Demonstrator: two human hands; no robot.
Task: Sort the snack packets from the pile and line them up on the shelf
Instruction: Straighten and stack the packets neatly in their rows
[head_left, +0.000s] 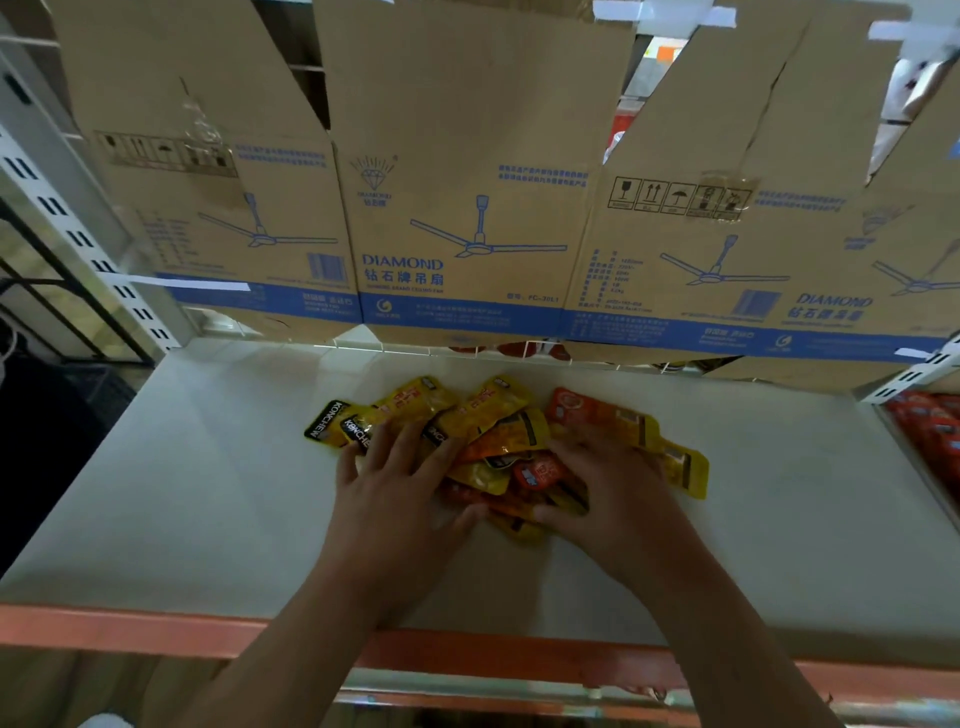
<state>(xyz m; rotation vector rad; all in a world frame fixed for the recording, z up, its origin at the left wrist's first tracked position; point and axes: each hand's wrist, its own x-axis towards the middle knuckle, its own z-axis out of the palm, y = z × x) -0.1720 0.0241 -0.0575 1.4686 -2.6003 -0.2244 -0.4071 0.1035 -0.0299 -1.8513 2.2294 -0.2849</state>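
We have both hands on the pile (501, 434) of packets, which lies on the shelf (208, 493) about midway between its side edges and nearer the back edge than the orange front edge. Our left hand (395, 488) lies flat on the pile's left part, its fingers (382, 441) spread wide and pressing on yellow packets, holding none. Our right hand (618, 499) covers the right part; its fingers are blurred and foreshortened, so we cannot tell whether they are pinching a packet or only resting there.

The packets are yellow and orange, overlapping at all angles. We judge them light, thin and soft, with glossy film that will slide easily over the smooth shelf and over each other. Pressing down will likely drag several at once. We would take each by a sealed end or a long edge, thumb under and fingers on top, and lift it clear of its neighbours.

Boxes (467, 208) stand along the back edge. Red packets (930, 421) lie beyond the right edge.
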